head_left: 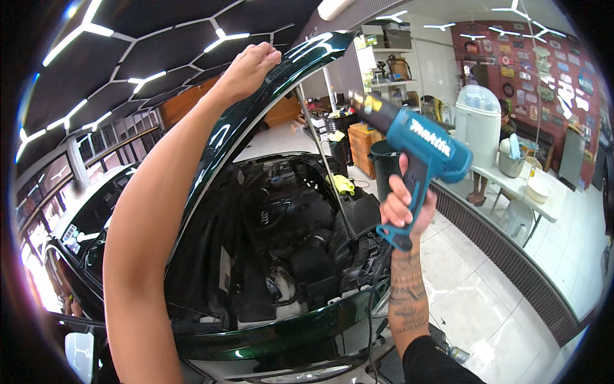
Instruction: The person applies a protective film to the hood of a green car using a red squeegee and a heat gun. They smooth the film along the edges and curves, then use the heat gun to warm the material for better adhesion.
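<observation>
My right hand (409,203) is wrapped around the handle of a teal and black heat gun (432,146), its nozzle pointing up and left toward the raised hood. A dark cord hangs below the grip. My left arm reaches up, and my left hand (254,69) is closed at the outer surface of the glossy dark green hood (316,52). Whatever the curled fingers pinch, if anything, is hidden. A thin prop rod (313,131) stands under the hood. Below it lies the open engine bay (288,217) with black covers and hoses.
A yellow cloth (343,185) lies at the engine bay's far right edge. Behind are a black bin (384,168) and a wooden cabinet (362,144). A glass partition runs along the right, with a table (511,187) and a person behind it. Another car (83,221) stands left.
</observation>
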### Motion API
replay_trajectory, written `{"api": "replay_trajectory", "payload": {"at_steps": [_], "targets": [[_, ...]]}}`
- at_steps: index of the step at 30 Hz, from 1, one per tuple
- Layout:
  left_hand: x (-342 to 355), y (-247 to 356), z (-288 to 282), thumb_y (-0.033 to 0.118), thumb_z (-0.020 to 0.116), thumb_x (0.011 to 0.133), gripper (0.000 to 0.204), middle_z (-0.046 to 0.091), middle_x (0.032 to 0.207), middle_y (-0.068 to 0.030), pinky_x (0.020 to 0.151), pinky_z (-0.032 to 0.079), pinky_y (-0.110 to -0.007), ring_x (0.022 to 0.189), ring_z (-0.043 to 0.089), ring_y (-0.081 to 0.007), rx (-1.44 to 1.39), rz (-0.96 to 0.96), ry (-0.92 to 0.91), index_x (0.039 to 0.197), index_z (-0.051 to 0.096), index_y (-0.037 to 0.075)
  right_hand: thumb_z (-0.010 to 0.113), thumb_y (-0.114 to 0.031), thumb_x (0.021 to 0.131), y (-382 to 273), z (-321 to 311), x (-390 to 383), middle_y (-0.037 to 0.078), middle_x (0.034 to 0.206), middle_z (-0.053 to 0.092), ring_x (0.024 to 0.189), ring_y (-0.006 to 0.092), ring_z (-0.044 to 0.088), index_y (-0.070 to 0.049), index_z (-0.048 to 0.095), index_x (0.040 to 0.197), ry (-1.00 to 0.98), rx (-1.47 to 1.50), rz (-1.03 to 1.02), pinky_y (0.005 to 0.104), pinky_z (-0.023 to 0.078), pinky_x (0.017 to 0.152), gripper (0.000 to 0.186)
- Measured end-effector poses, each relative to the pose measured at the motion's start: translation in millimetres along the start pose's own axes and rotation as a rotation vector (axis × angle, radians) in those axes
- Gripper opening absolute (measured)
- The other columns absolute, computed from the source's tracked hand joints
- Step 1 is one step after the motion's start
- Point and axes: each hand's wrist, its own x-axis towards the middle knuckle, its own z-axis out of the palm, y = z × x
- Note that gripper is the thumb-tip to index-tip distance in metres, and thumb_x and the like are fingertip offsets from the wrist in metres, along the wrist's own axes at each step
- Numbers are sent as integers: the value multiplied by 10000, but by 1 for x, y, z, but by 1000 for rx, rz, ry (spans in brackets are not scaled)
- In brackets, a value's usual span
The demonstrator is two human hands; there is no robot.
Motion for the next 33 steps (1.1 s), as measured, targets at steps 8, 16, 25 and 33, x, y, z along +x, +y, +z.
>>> {"api": "replay_trajectory", "payload": {"at_steps": [8, 16, 25, 33], "targets": [[79, 6, 46, 286, 684, 909, 267, 633, 812, -44, 687, 462, -293, 761, 576, -123, -169, -79, -135, 1005, 685, 36, 450, -505, 925, -35, 57, -207, 102, 768, 475, 469, 173, 484, -85, 249, 1514, 412, -88, -4, 324, 436, 452, 751], [122, 10, 68, 352, 838, 765, 324, 627, 660, -3, 567, 405, -260, 595, 532, -88, -210, -49, -145, 813, 731, 50, 380, -539, 976, -77, 130, -373, 127, 763, 465, 478, 197, 483, -108, 264, 1510, 886, -362, -58, 366, 418, 440, 696], [114, 16, 58, 360, 794, 806, 316, 597, 652, -21, 578, 381, -249, 604, 520, -110, -106, 58, -255, 760, 660, 78, 325, -518, 1002, -79, 143, -415, 128, 750, 471, 469, 200, 503, -106, 262, 1509, 1087, -437, -212, 357, 421, 426, 656], [92, 24, 32, 264, 812, 801, 285, 628, 642, -9, 558, 430, -290, 607, 541, -93, -120, 116, -260, 726, 657, 37, 326, -500, 1003, -55, 131, -395, 118, 738, 465, 444, 170, 476, -90, 259, 1509, 1063, -452, -222, 342, 409, 401, 655]]}}
